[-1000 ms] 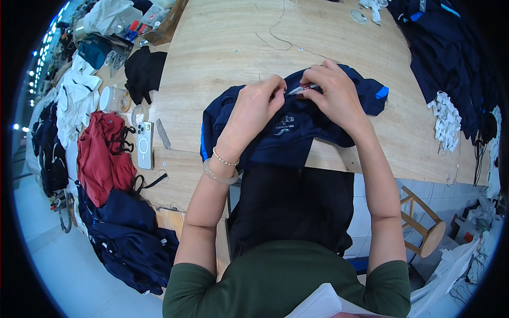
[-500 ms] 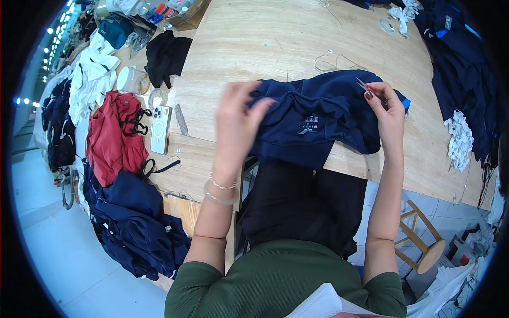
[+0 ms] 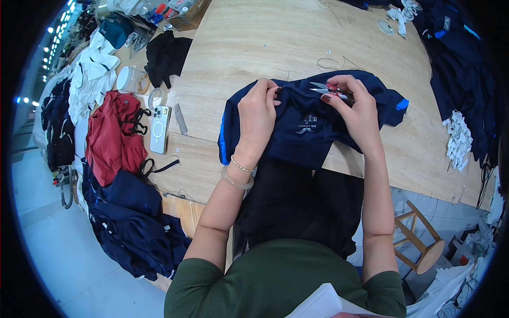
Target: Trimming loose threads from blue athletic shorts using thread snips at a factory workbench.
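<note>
A navy garment (image 3: 302,146) with bright blue trim lies across the table's near edge, its neck opening and inside print facing up. My left hand (image 3: 259,108) pinches the rim of that opening at its left side. In my right hand (image 3: 358,108) is a pair of small thread snips (image 3: 331,91) with red on the handle. The blades are parted and point left, over the garment's upper edge and short of my left fingers. Any loose thread at the pinch is too small to make out.
On the wooden table (image 3: 254,42) to the left lie a phone (image 3: 159,130), a metal ruler-like strip (image 3: 181,119), a tape roll (image 3: 157,98) and red shorts (image 3: 114,138). Navy garments (image 3: 138,228) are heaped nearer. More navy clothing (image 3: 461,79) hangs at right, above a wooden stool (image 3: 427,249).
My left hand has come down onto the garment and taken hold of its opening. My right hand has moved left with the snips. The garment's left part now lies spread out.
</note>
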Demonstrator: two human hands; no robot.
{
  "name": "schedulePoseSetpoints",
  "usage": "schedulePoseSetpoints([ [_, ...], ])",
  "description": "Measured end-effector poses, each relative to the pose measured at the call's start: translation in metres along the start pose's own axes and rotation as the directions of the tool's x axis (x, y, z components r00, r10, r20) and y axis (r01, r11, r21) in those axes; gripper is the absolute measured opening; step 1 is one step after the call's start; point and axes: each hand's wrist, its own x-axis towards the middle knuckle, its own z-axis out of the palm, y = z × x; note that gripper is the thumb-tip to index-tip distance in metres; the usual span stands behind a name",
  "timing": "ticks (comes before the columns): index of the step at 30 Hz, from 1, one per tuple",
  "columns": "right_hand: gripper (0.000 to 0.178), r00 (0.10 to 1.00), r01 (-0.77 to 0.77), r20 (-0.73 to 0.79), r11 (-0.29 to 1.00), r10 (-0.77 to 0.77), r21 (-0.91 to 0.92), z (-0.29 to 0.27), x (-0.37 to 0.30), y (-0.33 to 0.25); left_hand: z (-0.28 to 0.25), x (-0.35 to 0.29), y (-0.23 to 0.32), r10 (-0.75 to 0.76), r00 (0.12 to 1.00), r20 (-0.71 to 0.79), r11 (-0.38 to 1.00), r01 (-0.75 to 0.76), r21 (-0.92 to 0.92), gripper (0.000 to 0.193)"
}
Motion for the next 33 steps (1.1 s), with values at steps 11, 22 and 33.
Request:
schedulePoseSetpoints([
  [11, 0.018, 0.928, 0.357, 0.048, 0.847, -0.369, -0.393, 0.02, 0.013, -0.013, -0.005, 0.003, 0.005, -0.069, 0.997, 0.041, 0.991, 0.073, -0.115, 0.009],
  [22, 0.022, 0.872, 0.478, 0.157, 0.734, -0.465, -0.482, 0.038, 0.023, -0.005, -0.006, 0.005, 0.006, -0.017, 0.999, 0.046, 0.993, 0.022, -0.119, 0.009],
  [33, 0.02, 0.895, 0.442, 0.138, 0.797, -0.425, -0.412, 0.039, 0.027, -0.004, -0.008, 0.008, 0.005, -0.031, 0.999, 0.023, 0.983, 0.035, -0.18, 0.007],
])
